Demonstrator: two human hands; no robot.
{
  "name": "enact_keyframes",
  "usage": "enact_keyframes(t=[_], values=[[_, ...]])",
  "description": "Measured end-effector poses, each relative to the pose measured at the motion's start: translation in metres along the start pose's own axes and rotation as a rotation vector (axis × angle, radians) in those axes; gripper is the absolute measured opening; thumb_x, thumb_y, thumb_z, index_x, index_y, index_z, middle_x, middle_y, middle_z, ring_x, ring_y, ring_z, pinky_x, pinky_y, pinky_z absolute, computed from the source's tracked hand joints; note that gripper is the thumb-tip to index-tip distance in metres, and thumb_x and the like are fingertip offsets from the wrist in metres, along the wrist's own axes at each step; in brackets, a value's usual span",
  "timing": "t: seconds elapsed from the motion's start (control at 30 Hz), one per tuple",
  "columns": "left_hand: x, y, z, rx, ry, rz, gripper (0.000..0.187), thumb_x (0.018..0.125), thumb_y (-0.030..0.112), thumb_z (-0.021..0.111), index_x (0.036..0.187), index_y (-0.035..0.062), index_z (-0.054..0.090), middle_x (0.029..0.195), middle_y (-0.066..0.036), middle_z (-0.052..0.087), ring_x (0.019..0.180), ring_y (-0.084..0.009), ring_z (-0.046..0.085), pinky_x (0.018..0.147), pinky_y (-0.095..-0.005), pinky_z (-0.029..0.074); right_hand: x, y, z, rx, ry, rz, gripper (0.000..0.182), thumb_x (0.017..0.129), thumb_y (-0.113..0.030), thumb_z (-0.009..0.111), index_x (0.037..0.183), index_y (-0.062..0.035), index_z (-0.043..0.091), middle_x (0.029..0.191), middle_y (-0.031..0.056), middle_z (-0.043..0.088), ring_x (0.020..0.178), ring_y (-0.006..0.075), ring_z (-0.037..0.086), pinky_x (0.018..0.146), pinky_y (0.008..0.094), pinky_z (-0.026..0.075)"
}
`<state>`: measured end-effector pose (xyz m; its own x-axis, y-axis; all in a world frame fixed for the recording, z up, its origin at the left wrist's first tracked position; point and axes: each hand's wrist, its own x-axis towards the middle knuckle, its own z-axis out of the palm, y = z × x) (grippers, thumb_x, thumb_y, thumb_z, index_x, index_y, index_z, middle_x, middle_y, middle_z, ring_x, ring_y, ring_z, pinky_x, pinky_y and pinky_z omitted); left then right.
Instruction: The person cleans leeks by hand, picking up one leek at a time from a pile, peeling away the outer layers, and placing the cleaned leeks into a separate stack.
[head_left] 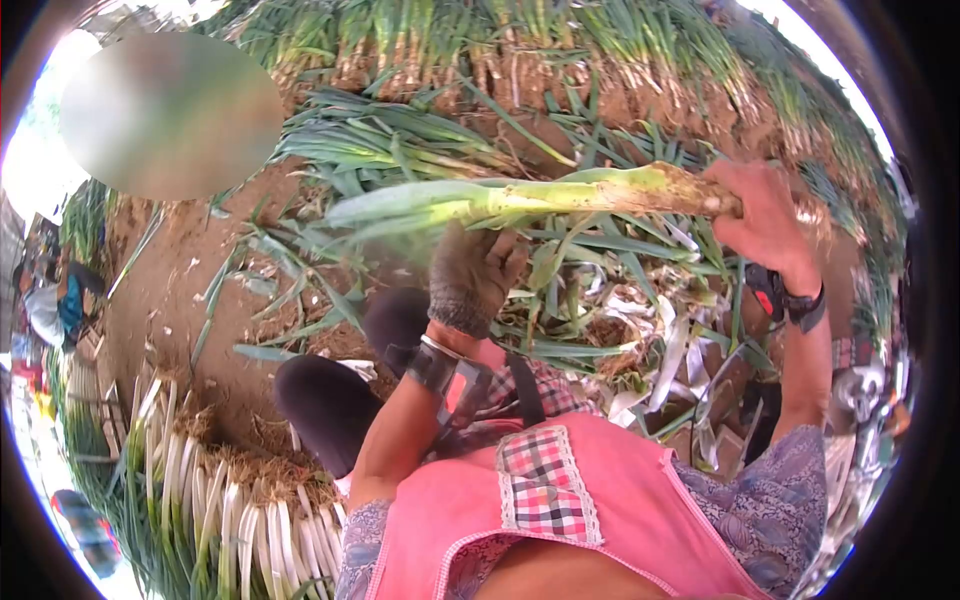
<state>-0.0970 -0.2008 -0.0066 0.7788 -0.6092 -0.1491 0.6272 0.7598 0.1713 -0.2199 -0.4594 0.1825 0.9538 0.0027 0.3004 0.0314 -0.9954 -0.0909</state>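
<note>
A large green onion stalk point(590, 192) lies nearly level in front of me, its leafy green end to the left and its brownish root end to the right. My right hand point(762, 215), bare, is closed around the stalk near the roots. My left hand point(475, 275), in a dark grey glove, is just under the leafy part, its fingers bent up against the stalk; whether they grip it is hard to tell. Beneath the stalk lies a heap of stripped leaves and pale peelings point(640, 340).
Rows of green onions point(520, 50) stand along the back. A loose bundle point(390, 140) lies behind the stalk. At the lower left, white-stemmed onions point(240, 520) are lined up on brown soil point(150, 300). A person point(60, 300) is at the far left.
</note>
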Motion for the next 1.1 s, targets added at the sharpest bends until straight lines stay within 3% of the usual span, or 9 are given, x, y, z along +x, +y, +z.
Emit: enact_keyframes(t=[0.1,0.23,0.37,0.43,0.5,0.57,0.73,0.83,1.1], values=[[-0.008,0.021,0.014,-0.069,-0.007,0.139,0.030,0.083,0.032,0.060,0.083,0.0020,0.057,0.088,-0.011,0.059,0.090,-0.0318,0.058,0.086,-0.0490,0.045,0.000,-0.001,0.022,0.030,0.142,-0.135,0.035,0.054,-0.008,0.055,0.089,-0.0030,0.056,0.080,0.0152,0.058,0.072,0.0358,0.052,0.065,0.0416,0.042],[-0.016,0.049,0.035,-0.059,-0.090,0.334,0.029,0.084,0.029,0.059,0.100,0.0052,0.057,0.102,-0.012,0.059,0.093,-0.0284,0.058,0.086,-0.0470,0.046,0.013,-0.013,0.067,0.050,0.301,-0.235,0.032,0.053,-0.004,0.056,0.085,-0.0047,0.057,0.081,0.0112,0.059,0.074,0.0320,0.054,0.065,0.0403,0.041],[-0.016,0.088,0.022,0.095,-0.077,0.468,0.035,0.083,0.026,0.061,0.110,0.0065,0.052,0.107,-0.011,0.058,0.100,-0.0274,0.056,0.086,-0.0440,0.047,0.047,-0.028,0.129,0.227,0.230,-0.284,0.038,0.058,-0.004,0.061,0.095,-0.0056,0.055,0.082,0.0106,0.059,0.085,0.0322,0.054,0.069,0.0400,0.041],[-0.018,0.105,0.008,0.127,-0.095,0.459,0.040,0.078,0.022,0.065,0.111,0.0039,0.050,0.107,-0.012,0.057,0.100,-0.0289,0.055,0.087,-0.0443,0.046,0.058,-0.044,0.155,0.457,0.036,-0.150,0.050,0.064,-0.012,0.067,0.110,-0.0046,0.049,0.099,0.0146,0.057,0.096,0.0334,0.053,0.082,0.0398,0.040],[-0.017,0.128,-0.012,0.162,-0.077,0.467,0.044,0.075,0.020,0.067,0.111,0.0018,0.049,0.107,-0.014,0.056,0.100,-0.0297,0.055,0.088,-0.0447,0.045,0.082,-0.069,0.175,0.693,-0.040,-0.199,0.060,0.066,-0.017,0.071,0.118,-0.0024,0.044,0.111,0.0178,0.052,0.102,0.0346,0.051,0.090,0.0388,0.039],[-0.022,0.140,-0.017,0.152,-0.071,0.497,0.046,0.071,0.014,0.069,0.111,0.0034,0.048,0.103,-0.010,0.057,0.096,-0.0275,0.056,0.084,-0.0420,0.049,0.108,-0.094,0.200,0.571,0.024,-0.367,0.063,0.071,-0.028,0.070,0.121,-0.0027,0.042,0.115,0.0191,0.050,0.105,0.0335,0.050,0.093,0.0381,0.039],[-0.033,0.163,-0.023,0.139,-0.191,0.574,0.053,0.066,0.008,0.070,0.113,0.0019,0.047,0.106,-0.012,0.055,0.099,-0.0282,0.054,0.092,-0.0428,0.043,0.159,-0.185,0.218,0.635,-0.111,-0.582,0.061,0.079,-0.042,0.061,0.120,0.0003,0.043,0.110,0.0198,0.051,0.103,0.0282,0.051,0.085,0.0340,0.042],[-0.038,0.168,-0.032,0.070,-0.163,0.584,0.049,0.067,0.000,0.062,0.113,-0.0010,0.047,0.105,-0.013,0.056,0.101,-0.0284,0.053,0.096,-0.0408,0.039,0.179,-0.222,0.205,0.798,-0.637,-0.389,0.056,0.084,-0.042,0.057,0.115,0.0031,0.047,0.102,0.0182,0.055,0.092,0.0240,0.055,0.078,0.0331,0.043],[-0.047,0.180,-0.033,0.102,-0.017,0.687,0.051,0.065,-0.003,0.062,0.113,0.0009,0.048,0.105,-0.014,0.056,0.099,-0.0305,0.054,0.090,-0.0471,0.044,0.177,-0.238,0.256,1.167,-0.595,-0.201,0.044,0.088,-0.041,0.050,0.090,0.0026,0.058,0.067,0.0056,0.051,0.064,0.0118,0.043,0.058,0.0311,0.036]])
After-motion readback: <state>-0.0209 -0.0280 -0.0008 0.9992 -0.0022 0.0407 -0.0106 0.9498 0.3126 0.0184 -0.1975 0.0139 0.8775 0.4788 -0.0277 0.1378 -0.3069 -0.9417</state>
